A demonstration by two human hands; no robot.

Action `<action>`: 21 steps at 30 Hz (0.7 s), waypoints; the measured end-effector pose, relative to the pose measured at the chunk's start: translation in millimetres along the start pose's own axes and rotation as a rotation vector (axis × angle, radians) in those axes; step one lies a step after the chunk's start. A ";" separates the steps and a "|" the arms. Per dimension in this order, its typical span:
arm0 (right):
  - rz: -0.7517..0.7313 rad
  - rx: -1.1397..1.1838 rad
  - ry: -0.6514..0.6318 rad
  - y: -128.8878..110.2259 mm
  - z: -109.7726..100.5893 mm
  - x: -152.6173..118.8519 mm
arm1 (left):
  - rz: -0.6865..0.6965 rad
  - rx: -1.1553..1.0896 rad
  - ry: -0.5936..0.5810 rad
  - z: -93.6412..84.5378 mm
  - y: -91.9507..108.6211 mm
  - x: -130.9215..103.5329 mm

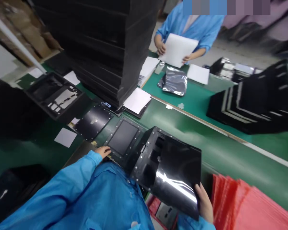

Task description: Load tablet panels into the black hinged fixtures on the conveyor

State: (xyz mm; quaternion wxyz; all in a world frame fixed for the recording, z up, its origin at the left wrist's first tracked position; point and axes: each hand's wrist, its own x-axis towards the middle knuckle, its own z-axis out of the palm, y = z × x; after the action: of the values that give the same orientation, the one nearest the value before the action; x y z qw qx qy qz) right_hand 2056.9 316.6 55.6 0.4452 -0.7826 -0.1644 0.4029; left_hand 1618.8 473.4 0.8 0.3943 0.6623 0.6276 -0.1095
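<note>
Our blue jacket (121,198), nearest us, fills six o'clock. At five, our right hand (204,203) grasps a glossy black sheet (180,169) across a black case (146,164); at eight, our left hand (103,151) meets a framed panel (123,137), grip unclear.

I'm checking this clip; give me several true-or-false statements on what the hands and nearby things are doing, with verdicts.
1. The right hand holds the edge of a glossy black sheet. True.
2. The left hand also holds that sheet. False: it is at the framed panel.
3. The sheet covers the black case completely. False: some recesses show.
4. The co-worker holds a white sheet with both hands. True.
5. The silvery packet lies on the floor. False: it lies on the green tabletop.
</note>
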 end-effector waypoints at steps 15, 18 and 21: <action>-0.417 -0.668 0.266 -36.8 98.8 -39.8 | 0.520 -0.033 -0.189 -46.4 28.4 2.3; -0.322 -0.467 0.294 -11.6 99.3 -57.8 | 0.682 -0.199 -0.277 -29.2 70.5 -2.0; -0.145 -0.188 0.351 17.5 100.5 -79.7 | 0.731 -0.342 -0.365 1.4 103.0 -6.1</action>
State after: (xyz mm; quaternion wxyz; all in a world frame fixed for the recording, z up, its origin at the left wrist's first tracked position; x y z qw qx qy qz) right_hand 1927.6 314.6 51.6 0.4198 -0.8650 -0.1770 0.2102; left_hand 1712.7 478.1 43.4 0.6154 0.7359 0.2811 0.0272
